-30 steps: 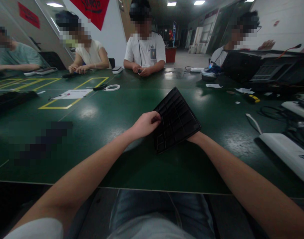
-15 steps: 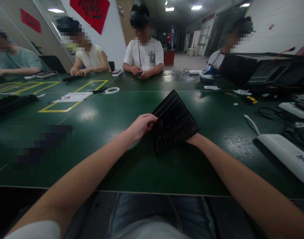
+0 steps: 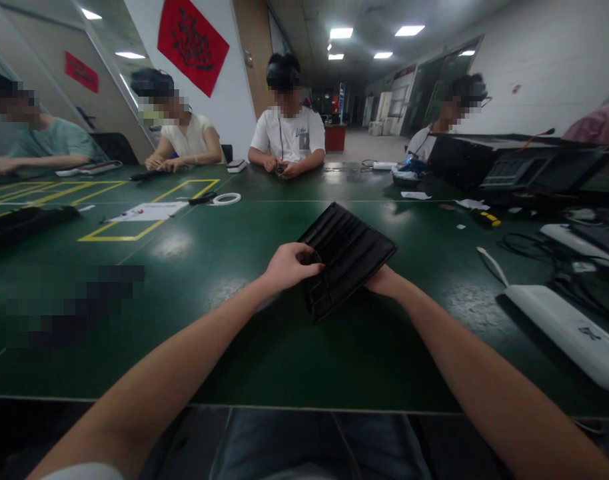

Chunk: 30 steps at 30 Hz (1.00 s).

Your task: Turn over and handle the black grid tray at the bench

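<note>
A black tray with several compartments (image 3: pixel 352 250) is held tilted above the green table (image 3: pixel 264 353), near the middle of the view. My right hand (image 3: pixel 384 280) holds it from behind at its lower right side, and its fingers are hidden by the tray. My left hand (image 3: pixel 295 265) is at the tray's left side, thumb and fingers curled together over the edge of the compartments. Whatever the left fingers grip there is too dark to make out.
At the right lie a white power strip (image 3: pixel 559 330), black cables (image 3: pixel 539 257) and a yellow-black tool (image 3: pixel 487 218). A white ring (image 3: pixel 227 199) and paper (image 3: pixel 149 211) lie at the back left. Several people sit around the table; open black equipment (image 3: pixel 464 167) stands at the back right.
My left hand has moved slightly right and further over the tray, with its thumb now across the compartments. The tray's tilt has changed a little. The whole view has shifted down in the frame.
</note>
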Tool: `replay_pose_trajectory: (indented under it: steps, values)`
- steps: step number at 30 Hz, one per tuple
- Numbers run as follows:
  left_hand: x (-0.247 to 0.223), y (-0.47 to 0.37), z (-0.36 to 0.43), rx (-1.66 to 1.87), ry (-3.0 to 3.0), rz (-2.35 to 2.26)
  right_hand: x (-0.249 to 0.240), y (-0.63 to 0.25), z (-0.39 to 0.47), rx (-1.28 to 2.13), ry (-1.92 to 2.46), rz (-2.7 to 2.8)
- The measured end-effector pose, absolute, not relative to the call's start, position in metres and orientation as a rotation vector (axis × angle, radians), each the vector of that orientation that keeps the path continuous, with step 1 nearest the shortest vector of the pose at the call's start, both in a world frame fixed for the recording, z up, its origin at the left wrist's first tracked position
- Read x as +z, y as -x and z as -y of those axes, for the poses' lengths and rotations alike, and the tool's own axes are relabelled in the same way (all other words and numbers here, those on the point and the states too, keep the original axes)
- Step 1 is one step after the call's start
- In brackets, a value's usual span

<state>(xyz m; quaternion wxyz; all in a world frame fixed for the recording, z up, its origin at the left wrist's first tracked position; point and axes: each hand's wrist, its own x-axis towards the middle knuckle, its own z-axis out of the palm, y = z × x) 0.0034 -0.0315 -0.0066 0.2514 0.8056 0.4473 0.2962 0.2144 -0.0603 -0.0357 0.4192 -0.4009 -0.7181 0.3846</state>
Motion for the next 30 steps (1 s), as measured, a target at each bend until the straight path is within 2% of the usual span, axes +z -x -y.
replay_pose_trajectory:
  steps: [2, 4, 8, 10, 12, 14, 18, 23, 26, 30]
  values:
    - [0.001, 0.012, 0.021, 0.844, -2.153, -1.398, -0.029, -0.237, 0.057, 0.828, 1.146, 1.849]
    - [0.010, 0.038, 0.007, 0.842, -2.118, -1.666, -0.023, -0.268, 0.055, 0.529, 1.547, 1.837]
    - [0.018, 0.105, -0.019, 0.741, -1.966, -2.169, -0.017, -0.329, 0.058, 0.123, 2.107, 1.500]
    - [0.014, 0.135, -0.030, 0.913, -1.896, -2.198, -0.017, -0.350, 0.061, 0.092, 2.306, 1.336]
    - [0.007, 0.157, -0.039, 1.096, -1.895, -2.024, -0.019, -0.361, 0.063, 0.129, 2.439, 1.244]
    - [0.002, 0.169, -0.044, 1.116, -1.887, -1.970, -0.020, -0.364, 0.065, 0.147, 2.524, 1.218]
    - [0.003, 0.166, -0.043, 0.992, -1.798, -2.226, -0.021, -0.366, 0.064, 0.158, 2.641, 1.204]
    - [0.007, 0.123, -0.027, 0.804, -1.948, -2.228, -0.024, -0.346, 0.057, 0.187, 2.558, 1.430]
    - [0.002, 0.083, -0.017, 0.698, -2.007, -2.144, -0.024, -0.307, 0.054, 0.237, 2.250, 1.712]
    - [-0.009, 0.034, 0.003, 0.705, -2.244, -1.740, -0.026, -0.249, 0.055, 0.532, 1.704, 1.910]
